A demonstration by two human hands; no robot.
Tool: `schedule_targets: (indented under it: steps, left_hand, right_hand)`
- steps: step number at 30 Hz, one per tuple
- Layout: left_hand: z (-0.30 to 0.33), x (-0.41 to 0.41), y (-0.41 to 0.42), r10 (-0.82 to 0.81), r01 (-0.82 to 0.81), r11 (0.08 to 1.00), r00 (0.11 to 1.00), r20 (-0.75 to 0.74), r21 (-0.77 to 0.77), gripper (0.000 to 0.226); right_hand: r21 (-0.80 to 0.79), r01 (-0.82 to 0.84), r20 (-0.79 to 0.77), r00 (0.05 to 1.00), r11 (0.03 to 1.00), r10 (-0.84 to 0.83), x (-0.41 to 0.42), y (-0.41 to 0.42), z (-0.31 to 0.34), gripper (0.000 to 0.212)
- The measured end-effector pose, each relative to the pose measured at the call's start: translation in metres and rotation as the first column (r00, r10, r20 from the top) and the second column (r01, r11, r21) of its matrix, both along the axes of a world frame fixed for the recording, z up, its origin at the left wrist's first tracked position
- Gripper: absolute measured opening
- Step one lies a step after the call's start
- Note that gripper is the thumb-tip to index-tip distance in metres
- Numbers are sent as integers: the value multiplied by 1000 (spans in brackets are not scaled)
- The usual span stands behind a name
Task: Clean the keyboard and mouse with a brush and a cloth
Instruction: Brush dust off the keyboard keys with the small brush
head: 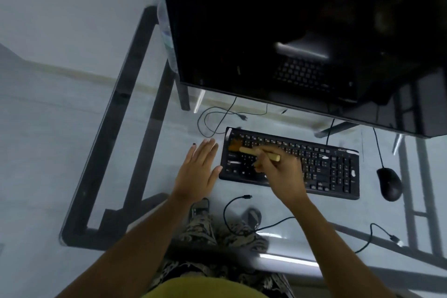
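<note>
A black keyboard [321,169] lies on the glass desk [154,157], and a black mouse [389,184] sits just right of it. My right hand [280,174] grips a brush [256,151] with a pale wooden handle. Its brown bristles lie on the keys at the keyboard's far left corner. My left hand [200,169] is flat with straight fingers beside the keyboard's left end, its thumb touching the keyboard's edge. No cloth is in view.
A large dark monitor [290,38] stands behind the keyboard. Loose black cables [229,210] lie on the glass in front of and behind the keyboard. The desk's black frame [116,143] runs along the left edge. My legs and feet show through the glass.
</note>
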State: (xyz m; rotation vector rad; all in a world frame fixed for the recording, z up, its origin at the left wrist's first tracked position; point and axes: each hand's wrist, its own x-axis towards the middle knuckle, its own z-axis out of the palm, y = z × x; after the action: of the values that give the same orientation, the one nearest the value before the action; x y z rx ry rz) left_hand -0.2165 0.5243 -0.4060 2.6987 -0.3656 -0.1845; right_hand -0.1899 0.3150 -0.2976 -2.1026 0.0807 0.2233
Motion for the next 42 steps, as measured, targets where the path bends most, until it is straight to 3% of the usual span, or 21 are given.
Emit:
schedule_targets:
  steps: [5,10,12,15,18,20,23,25,27,28,33,37,38,42]
  left_hand:
    - [-1,0,0,5,-5,1000,1000,18,-10,60]
    - [-2,-1,0,12,-11,1000,999,33,-20,59]
    - [-3,0,0,12,-11,1000,999,40,-28,59]
    - [-4,-1,0,17,-16,1000,998,55,-27,60]
    - [-4,-1,0,18,-16,999,998,64,-40,60]
    - [-5,-2,0,21,-18,999,998,62,-46,60]
    - [-7,-1,1,18,-15,999,998,58,-45,58]
    - [-7,-2,1,11,-8,999,998,64,-52,55]
    - [-7,-1,1,5,-2,999,998,65,-54,53]
    - [-7,-1,1,2,1,999,998,65,-50,53]
    - [-9,-2,1,1,1,999,998,67,-39,53]
    - [-9,-2,2,-7,10,999,998,65,-40,53]
    - [-8,-2,2,-7,9,999,998,65,-41,52]
    - [-7,-2,2,-1,5,998,998,68,-59,50]
  right_hand:
    - [-289,157,194,976,944,-102,8,-10,-2,21]
    - [-105,-77,59,995,992,84,1,3,7,18]
    - [-179,-8,68,997,984,21,4,-1,2,16]
    - [-319,174,209,972,932,-110,13,-11,-3,24]
    - [-168,2,92,996,986,13,10,-1,5,21]
    - [-171,-27,59,998,985,38,9,-1,4,21]
    - [-379,198,231,966,904,-115,18,-13,-2,23]
    - [-299,182,202,971,937,-124,17,-14,-1,22]
    - [-122,37,39,999,992,-32,13,-8,5,20]
    - [-111,-9,6,1000,994,10,11,-7,5,20]
    - [-403,209,267,958,891,-105,18,-15,-1,23]
    - [-199,-44,117,991,979,68,8,0,6,21]
    - [-229,-41,122,990,973,71,7,-1,4,20]
    - [-419,233,261,957,878,-129,17,-15,-4,23]
